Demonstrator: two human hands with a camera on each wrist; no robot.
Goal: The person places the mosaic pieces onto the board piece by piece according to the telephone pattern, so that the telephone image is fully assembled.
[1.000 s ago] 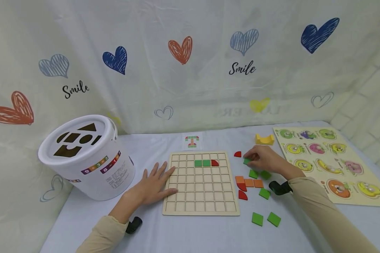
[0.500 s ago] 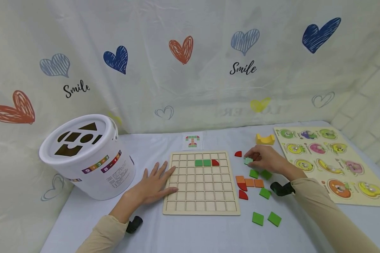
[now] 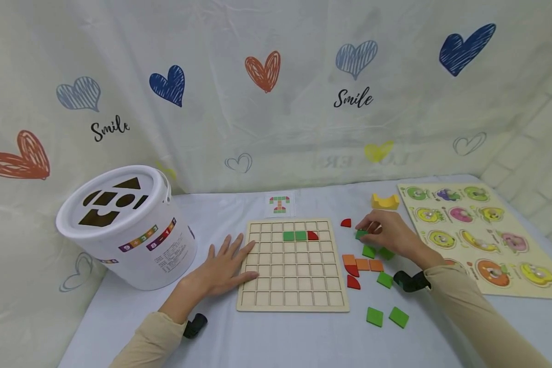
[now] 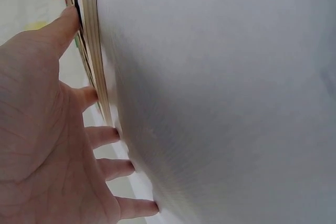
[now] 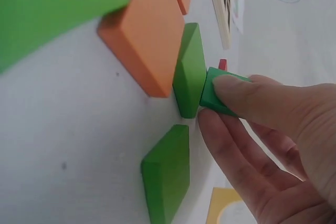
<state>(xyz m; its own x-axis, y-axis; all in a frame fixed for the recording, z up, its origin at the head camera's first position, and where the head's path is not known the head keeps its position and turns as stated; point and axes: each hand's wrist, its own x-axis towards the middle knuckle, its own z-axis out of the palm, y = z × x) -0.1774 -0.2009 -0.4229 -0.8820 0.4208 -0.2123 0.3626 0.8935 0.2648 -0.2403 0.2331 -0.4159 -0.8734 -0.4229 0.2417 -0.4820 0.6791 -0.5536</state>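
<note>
My left hand (image 3: 221,268) lies with spread fingers at the left edge of a wooden grid board (image 3: 290,283); thumb and index finger touch the board, the other fingers rest on the cloth. In the board's second row sit two green square tiles (image 3: 294,235) and a red quarter-circle tile (image 3: 312,235). My right hand (image 3: 388,232) pinches a green square tile (image 5: 212,90) between thumb and fingers, right of the board. Close by it lie other green tiles (image 3: 368,251), orange squares (image 3: 363,264) and red quarter-circles (image 3: 346,223).
A small pattern card (image 3: 279,204) lies behind the board. At left stands a white bucket (image 3: 133,235) with shaped holes in its lid. A yellow arch block (image 3: 385,202) and a fruit puzzle board (image 3: 487,240) are at right. Two green tiles (image 3: 374,317) lie nearer the front.
The green tile in my right hand tilted, its face catching the light half a second ago, and now looks darker again. The left hand and the board have stayed in place.
</note>
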